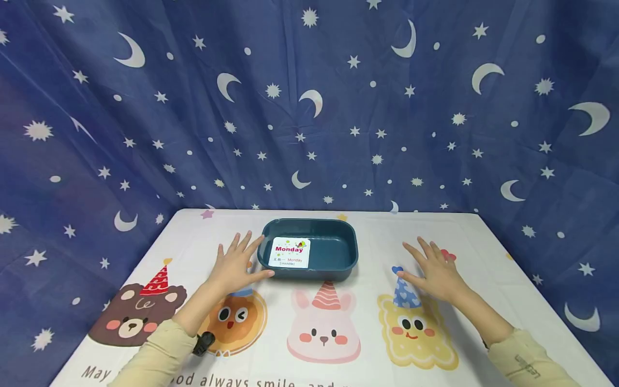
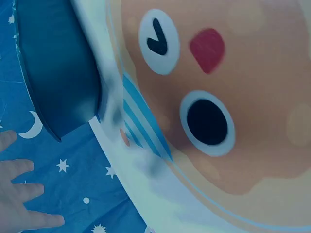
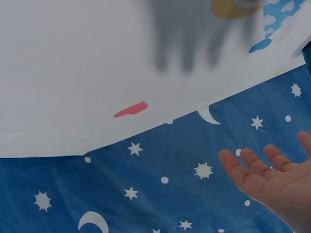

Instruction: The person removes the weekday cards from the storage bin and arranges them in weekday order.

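Note:
A dark teal oval bin (image 1: 333, 274) stands near the far side of the table, with a white card (image 1: 289, 252) reading "Monday" at its left end inside. My left hand (image 1: 235, 269) is spread beside the bin's left end, its fingertips overlapping the rim in the head view. In the left wrist view, the bin's wall (image 2: 58, 73) shows at upper left, above the fingers (image 2: 22, 191). Off to the right, apart from the bin, my right hand (image 1: 437, 274) hovers with straight, spread fingers and holds nothing. Its palm side (image 3: 286, 189) shows in the right wrist view.
A white tablecloth (image 1: 372, 333) printed with cartoon figures covers the table. Behind and around it hangs a blue curtain (image 1: 338, 123) with moons and stars. A small black object (image 1: 204, 343) sits at the left sleeve.

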Available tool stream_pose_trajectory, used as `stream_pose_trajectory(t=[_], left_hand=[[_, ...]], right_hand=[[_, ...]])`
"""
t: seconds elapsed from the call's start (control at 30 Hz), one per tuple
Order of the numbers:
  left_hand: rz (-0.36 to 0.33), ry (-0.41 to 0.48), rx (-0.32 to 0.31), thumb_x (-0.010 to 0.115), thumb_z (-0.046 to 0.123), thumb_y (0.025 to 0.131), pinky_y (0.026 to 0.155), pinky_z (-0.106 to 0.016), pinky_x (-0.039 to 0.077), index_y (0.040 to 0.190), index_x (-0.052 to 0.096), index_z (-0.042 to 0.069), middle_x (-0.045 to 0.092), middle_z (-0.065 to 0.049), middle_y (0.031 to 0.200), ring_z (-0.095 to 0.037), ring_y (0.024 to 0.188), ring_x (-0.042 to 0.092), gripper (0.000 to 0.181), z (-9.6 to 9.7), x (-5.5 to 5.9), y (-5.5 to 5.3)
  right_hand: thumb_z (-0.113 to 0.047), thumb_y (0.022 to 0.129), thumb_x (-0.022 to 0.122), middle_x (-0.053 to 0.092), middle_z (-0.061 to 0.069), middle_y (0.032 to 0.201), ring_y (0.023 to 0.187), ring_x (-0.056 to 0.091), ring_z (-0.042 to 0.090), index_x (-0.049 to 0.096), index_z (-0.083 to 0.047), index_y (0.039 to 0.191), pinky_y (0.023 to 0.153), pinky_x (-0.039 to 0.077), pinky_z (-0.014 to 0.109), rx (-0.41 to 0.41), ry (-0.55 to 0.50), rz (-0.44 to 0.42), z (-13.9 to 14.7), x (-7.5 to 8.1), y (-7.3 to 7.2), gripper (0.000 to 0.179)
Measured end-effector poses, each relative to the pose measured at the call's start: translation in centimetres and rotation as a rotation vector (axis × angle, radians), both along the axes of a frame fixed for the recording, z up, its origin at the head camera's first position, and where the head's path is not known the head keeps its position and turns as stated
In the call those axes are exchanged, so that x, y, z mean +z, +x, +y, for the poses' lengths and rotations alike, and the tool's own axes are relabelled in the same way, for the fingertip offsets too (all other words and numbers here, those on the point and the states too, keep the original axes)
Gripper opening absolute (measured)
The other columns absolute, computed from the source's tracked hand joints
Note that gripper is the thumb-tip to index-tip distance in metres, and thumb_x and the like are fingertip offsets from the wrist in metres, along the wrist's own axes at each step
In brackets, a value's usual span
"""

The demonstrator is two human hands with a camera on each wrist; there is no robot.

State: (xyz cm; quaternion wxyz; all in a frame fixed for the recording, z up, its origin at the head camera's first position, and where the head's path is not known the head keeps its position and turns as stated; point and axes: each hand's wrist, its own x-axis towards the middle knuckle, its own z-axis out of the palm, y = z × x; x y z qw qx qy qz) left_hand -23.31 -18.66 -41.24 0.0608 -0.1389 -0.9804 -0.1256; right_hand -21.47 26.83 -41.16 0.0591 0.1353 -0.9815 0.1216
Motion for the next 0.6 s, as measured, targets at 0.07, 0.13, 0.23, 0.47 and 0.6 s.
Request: stream_pose_trajectory(t=[0.07,0.13,0.23,0.47,0.6], left_hand=[[0.023,0.001,-0.003,0.06,0.07,0.075,0.104,-0.073,0.013,0.147,0.033,0.02,0.028,-0.017,0.153,-0.043,0.141,0.019,0.091,0.02,0.03,-0.01],[0.051,-0.001,-0.01,0.061,0.068,0.076,0.105,-0.071,0.017,0.146,0.036,0.02,0.032,-0.017,0.151,-0.043,0.14,0.023,0.089,0.18,0.05,-0.02],[0.098,-0.004,-0.027,0.063,0.064,0.077,0.103,-0.069,0.024,0.144,0.039,0.019,0.038,-0.018,0.148,-0.043,0.137,0.03,0.085,0.49,0.11,0.01],[0.182,0.057,-0.068,0.068,0.052,0.079,0.097,-0.056,0.042,0.133,0.054,0.012,0.056,-0.017,0.132,-0.038,0.122,0.051,0.068,0.55,0.1,0.16],[0.212,0.088,-0.076,0.068,0.047,0.081,0.092,-0.049,0.048,0.122,0.062,0.01,0.064,-0.013,0.122,-0.032,0.113,0.059,0.055,0.46,-0.09,0.33]], right_hand=[[-0.055,0.086,0.057,0.031,0.028,0.145,0.128,0.032,0.054,0.037,-0.013,0.143,0.09,0.029,0.077,0.012,-0.003,0.024,-0.09,-0.08,-0.06,0.074],[-0.054,0.086,0.058,0.035,0.029,0.141,0.123,0.038,0.053,0.039,-0.012,0.142,0.087,0.035,0.075,0.02,-0.01,0.041,-0.17,-0.15,-0.07,0.072],[-0.054,0.086,0.059,0.038,0.028,0.139,0.12,0.041,0.053,0.04,-0.011,0.141,0.085,0.037,0.074,0.022,-0.018,0.05,-0.29,-0.12,-0.03,0.072],[-0.042,0.088,0.063,0.044,0.03,0.132,0.114,0.048,0.052,0.047,-0.002,0.134,0.087,0.041,0.067,0.037,-0.115,0.059,-0.67,0.33,-0.19,0.063],[-0.031,0.09,0.063,0.048,0.031,0.128,0.114,0.049,0.05,0.052,0.003,0.128,0.091,0.042,0.062,0.037,-0.194,0.056,-0.96,0.3,-0.29,0.052]])
